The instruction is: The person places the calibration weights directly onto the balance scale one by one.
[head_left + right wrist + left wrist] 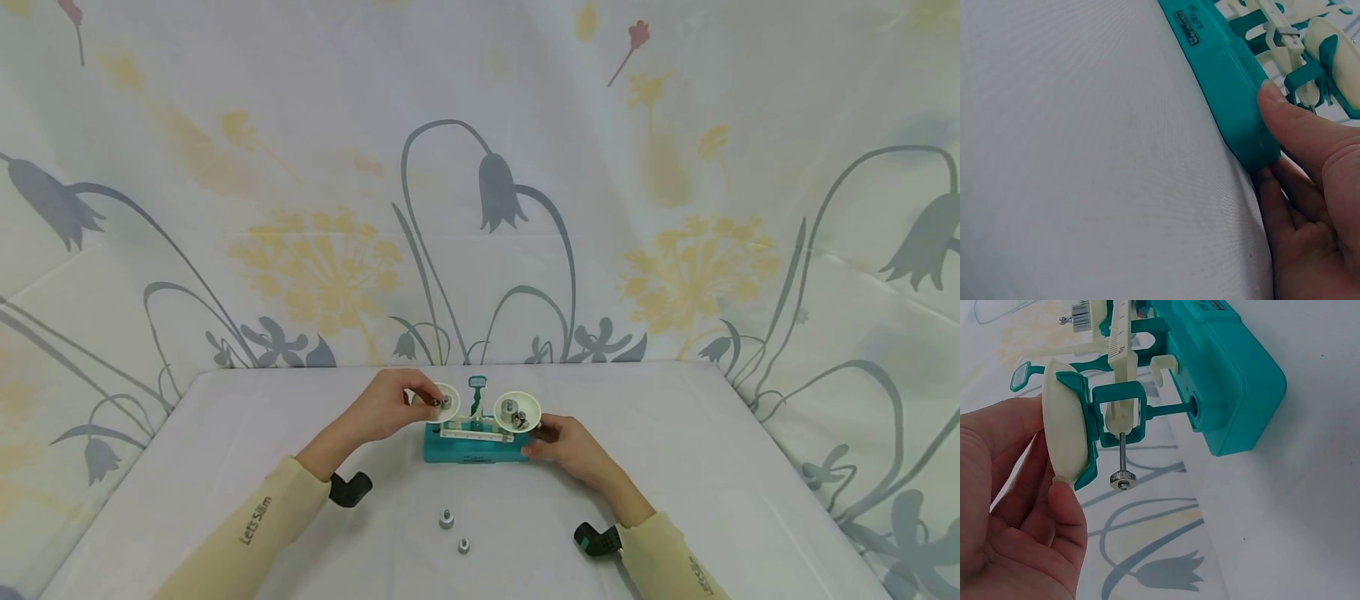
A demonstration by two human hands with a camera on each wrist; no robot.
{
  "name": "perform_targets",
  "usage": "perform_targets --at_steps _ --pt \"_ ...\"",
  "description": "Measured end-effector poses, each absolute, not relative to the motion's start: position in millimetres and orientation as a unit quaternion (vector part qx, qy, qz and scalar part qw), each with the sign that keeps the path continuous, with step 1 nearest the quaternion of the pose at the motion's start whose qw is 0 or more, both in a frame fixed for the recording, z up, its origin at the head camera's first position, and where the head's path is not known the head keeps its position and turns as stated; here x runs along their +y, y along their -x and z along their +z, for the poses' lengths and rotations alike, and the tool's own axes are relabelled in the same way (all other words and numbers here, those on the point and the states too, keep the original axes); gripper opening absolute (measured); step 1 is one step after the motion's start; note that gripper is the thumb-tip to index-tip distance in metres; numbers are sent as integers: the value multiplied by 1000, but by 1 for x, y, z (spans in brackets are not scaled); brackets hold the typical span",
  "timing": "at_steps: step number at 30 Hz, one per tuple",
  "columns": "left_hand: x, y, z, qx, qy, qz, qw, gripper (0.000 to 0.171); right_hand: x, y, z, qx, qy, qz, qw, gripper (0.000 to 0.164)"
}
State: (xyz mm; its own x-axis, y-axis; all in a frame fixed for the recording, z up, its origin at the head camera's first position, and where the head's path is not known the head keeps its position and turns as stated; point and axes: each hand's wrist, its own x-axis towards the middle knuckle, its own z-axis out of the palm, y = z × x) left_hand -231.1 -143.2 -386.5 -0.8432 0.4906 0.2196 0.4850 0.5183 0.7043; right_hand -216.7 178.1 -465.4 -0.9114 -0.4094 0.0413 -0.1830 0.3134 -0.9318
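Observation:
A small balance scale with a teal base (pixel 472 451) and two cream pans stands on the table. My left hand (pixel 393 406) reaches over the left pan (pixel 452 390), thumb and forefinger pinching a small metal weight inside its rim. From the left wrist view the side of that pan (pixel 1063 425) hides the fingertips. Another metal weight (pixel 447 402) sits beside them. My right hand (pixel 572 451) grips the right end of the base, its thumb (pixel 1272 91) on top and fingers against the end. The right pan (pixel 531 402) holds several metal weights (pixel 509 408).
Two loose metal weights, a larger one (pixel 447 519) and a smaller one (pixel 464 546), stand on the white-covered table (pixel 390 550) in front of the scale. Behind rises a flower-patterned cloth (pixel 465 283). Black wrist devices (pixel 597 540) sit by both sleeves.

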Motion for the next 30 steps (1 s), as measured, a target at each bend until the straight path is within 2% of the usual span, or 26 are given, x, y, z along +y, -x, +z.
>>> perform_targets --at_steps 4,9,30 --pt "-142 231 -387 868 -282 409 3 12 178 214 -460 803 184 -558 103 54" --pt "-141 231 -386 866 -281 414 -1 8 183 225 -482 798 184 -566 100 57" --pt "-160 213 -392 864 -254 435 -2 11 186 234 -494 798 182 -565 108 63"
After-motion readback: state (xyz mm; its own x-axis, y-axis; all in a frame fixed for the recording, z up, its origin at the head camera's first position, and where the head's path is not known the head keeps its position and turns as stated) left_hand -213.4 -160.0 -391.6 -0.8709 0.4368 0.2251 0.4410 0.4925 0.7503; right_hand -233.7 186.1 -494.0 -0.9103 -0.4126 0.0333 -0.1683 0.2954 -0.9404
